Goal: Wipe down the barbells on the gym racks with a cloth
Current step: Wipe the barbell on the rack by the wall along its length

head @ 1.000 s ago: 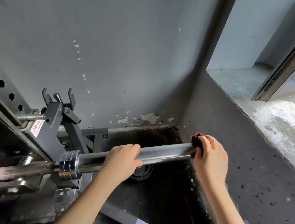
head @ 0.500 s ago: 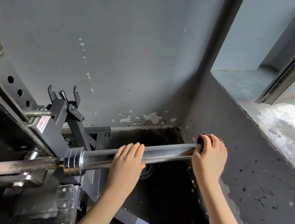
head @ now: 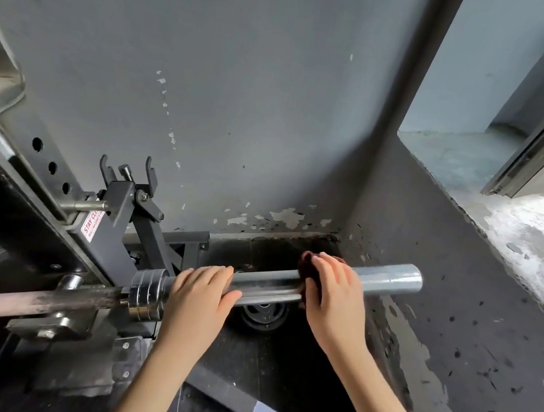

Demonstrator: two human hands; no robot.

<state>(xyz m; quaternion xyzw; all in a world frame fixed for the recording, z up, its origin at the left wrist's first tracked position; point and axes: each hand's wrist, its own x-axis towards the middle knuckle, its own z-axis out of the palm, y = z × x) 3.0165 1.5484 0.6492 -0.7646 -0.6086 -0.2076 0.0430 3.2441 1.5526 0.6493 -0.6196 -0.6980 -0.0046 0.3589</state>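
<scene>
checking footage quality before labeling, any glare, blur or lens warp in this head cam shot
Head view: daylight from the window on the right blows out the sill; streaky glare runs along the barbell sleeve, the floor beneath sinks into shadow; the wide-angle lens slants the rack upright; right hand and cloth look slightly soft.

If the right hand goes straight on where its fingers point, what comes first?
The right hand, holding the cloth on the barbell, would likely reach the grey wall at its peeling base; depth unclear.
</scene>
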